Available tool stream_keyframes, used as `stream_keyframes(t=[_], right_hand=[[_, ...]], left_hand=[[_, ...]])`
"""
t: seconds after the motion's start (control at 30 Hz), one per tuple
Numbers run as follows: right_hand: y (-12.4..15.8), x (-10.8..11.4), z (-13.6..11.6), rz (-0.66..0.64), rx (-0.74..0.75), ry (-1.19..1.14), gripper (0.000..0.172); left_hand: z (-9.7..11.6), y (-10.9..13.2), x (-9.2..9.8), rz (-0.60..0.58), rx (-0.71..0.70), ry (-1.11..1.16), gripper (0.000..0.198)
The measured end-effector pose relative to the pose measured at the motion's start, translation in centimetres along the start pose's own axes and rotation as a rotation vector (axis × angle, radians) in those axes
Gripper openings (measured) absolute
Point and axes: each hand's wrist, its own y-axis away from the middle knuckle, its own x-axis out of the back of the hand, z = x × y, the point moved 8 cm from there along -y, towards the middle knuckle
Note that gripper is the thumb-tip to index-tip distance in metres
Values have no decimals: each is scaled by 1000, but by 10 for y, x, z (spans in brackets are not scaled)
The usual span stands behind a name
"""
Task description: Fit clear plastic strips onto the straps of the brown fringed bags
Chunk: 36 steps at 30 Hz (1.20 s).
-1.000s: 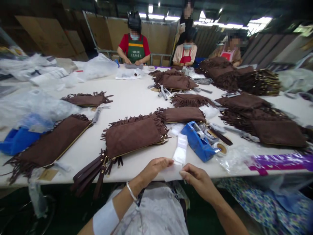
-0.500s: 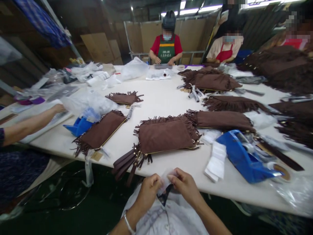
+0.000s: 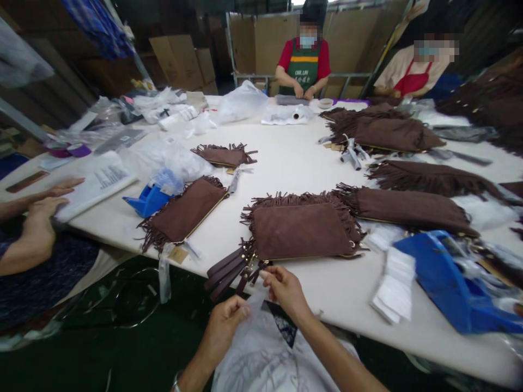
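- Head view: the left hand (image 3: 223,326) pinches translucent plastic film (image 3: 255,302) above the lap (image 3: 278,362); the right hand (image 3: 286,291) meets its far edge, grip unclear.
- Uneven pulling could tear the thin film; snagging the wrist straps (image 3: 224,267) could drag the fringed clutch (image 3: 300,228).
- The clutch's contents are hidden.

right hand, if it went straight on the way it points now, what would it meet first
Probably the dark brown wrist straps by the nearest fringed brown pouch, which lie ahead of the right hand in the picture, though depth is unclear.
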Motion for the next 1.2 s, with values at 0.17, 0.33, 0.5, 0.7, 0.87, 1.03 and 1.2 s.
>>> stream_keyframes(t=[0.17, 0.33, 0.5, 0.7, 0.87, 1.03, 1.2], right_hand=[[-12, -15, 0, 82, -10, 120, 38], [-8, -15, -5, -36, -73, -125, 36], [1, -15, -23, -163, -76, -298, 38], [5, -19, -23, -205, -122, -322, 39], [3, -19, -20, -217, -117, -331, 39], [1, -19, -19, -216, -98, -319, 39], [-2, -18, -16, -223, -106, -302, 39]], left_hand=[[-5, 6, 18, 79, -1, -78, 24], [-12, 7, 29, 116, 7, -97, 21], [-18, 4, 31, 112, 30, -75, 20], [-17, 2, 24, 90, 36, -57, 19], [-16, 1, 21, 80, 40, -61, 19], [-17, -3, 18, 72, 38, -3, 20], [-11, -5, -1, 62, 113, 269, 27]])
